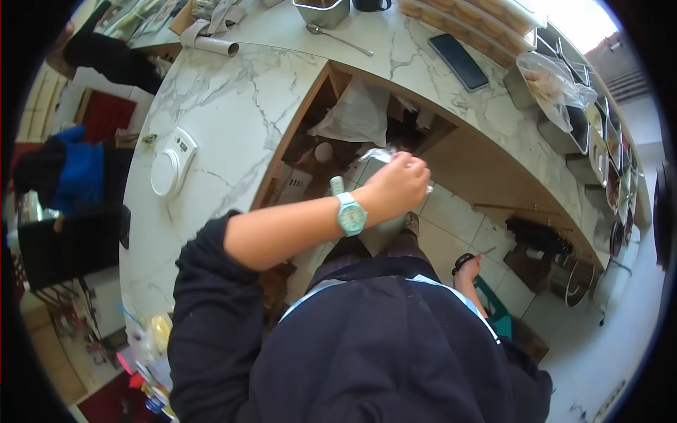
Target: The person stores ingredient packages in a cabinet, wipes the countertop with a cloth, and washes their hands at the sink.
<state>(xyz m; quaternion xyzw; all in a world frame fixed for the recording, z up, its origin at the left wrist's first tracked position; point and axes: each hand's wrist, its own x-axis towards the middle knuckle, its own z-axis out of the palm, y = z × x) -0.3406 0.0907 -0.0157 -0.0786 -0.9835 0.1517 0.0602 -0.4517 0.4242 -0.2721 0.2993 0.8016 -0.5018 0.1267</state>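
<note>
My left hand (400,185), with a mint watch (351,215) on its wrist, is raised in front of me over the open cabinet space. Its fingers are closed on a crumpled shiny wrapper (379,154), which sticks out on both sides of the fist. Lower down at my right side, my right hand (468,268) is small in view, with a black band on the wrist. A thin light object, too small to name, sticks out of its closed fingers. A green crate (491,299) is beside that arm.
The marble counter (233,106) curves around me. It bears a white scale (169,169), a spoon (338,39), a phone (458,62), a paper roll (211,46) and metal containers (522,84). A white bag (356,113) is in the cabinet. Another person (77,169) is at far left.
</note>
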